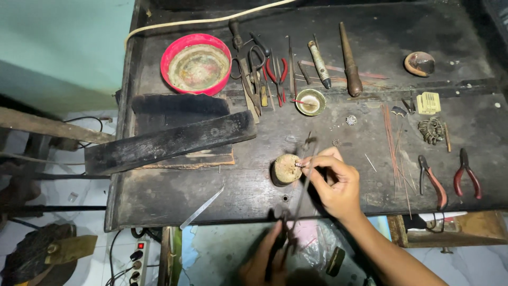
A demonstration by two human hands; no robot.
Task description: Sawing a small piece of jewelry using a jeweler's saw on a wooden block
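Head view, right hand (333, 182) pinching wire, round block (286, 169)

Right hand (333, 177) in a pinched grip (fingertips together); left hand (264, 262) blurred, low.

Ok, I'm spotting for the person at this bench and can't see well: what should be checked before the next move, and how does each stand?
1. Right hand pinches the small metal piece at the round block: ok.
2. Block sits flat on the dark workbench: ok.
3. Left hand grips the long dark tool: ok, though blurred.
4. Tool tip position: cannot tell.
5. Red-handled pliers lie apart from both hands: ok.
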